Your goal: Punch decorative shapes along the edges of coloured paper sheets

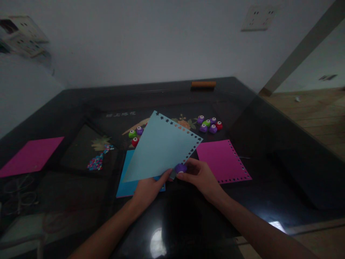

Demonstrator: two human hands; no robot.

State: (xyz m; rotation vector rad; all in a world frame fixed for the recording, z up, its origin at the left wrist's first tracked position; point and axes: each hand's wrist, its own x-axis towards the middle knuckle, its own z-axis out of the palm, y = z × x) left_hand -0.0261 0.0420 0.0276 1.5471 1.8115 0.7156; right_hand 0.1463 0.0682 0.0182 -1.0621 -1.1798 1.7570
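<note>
My left hand [151, 190] grips the lower edge of a light blue sheet of paper [159, 151], tilted up off the table. Small punched shapes run along its top and right edges. Between the fingers of my right hand [202, 175] is a purple craft punch [180, 168], set at the sheet's lower right edge, where the row of holes ends. Under the raised sheet lies a brighter blue sheet [126, 187], partly covered. To the right a pink sheet [218, 158] lies flat, with holes along its right and bottom edges.
Several purple, green and red punches [208, 124] stand behind the pink sheet; more punches [136, 133] are half hidden left of the raised paper. A pile of punched confetti [96, 162] and another pink sheet [32, 156] lie at left. An orange-brown roll [203, 84] rests at the back edge.
</note>
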